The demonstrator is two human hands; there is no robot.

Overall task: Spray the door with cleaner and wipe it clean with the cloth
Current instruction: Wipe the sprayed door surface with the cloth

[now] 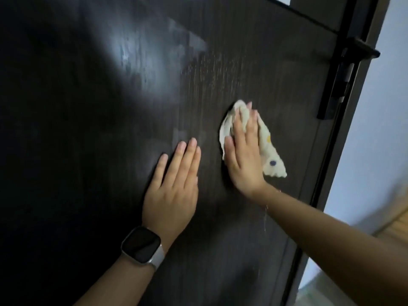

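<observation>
Dark door: right hand presses cloth flat

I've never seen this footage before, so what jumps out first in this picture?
Two bare hands lie flat on a big dark door: the right hand presses a pale spotted cloth against it, near the black handle on the door's right edge. The left hand rests beside it, a smartwatch on its wrist.

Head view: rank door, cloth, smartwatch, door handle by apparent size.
1. Door, fills most of the frame.
2. Cloth, partly under the right hand.
3. Door handle and smartwatch: similar; watch is nearer, so unranked.
</observation>
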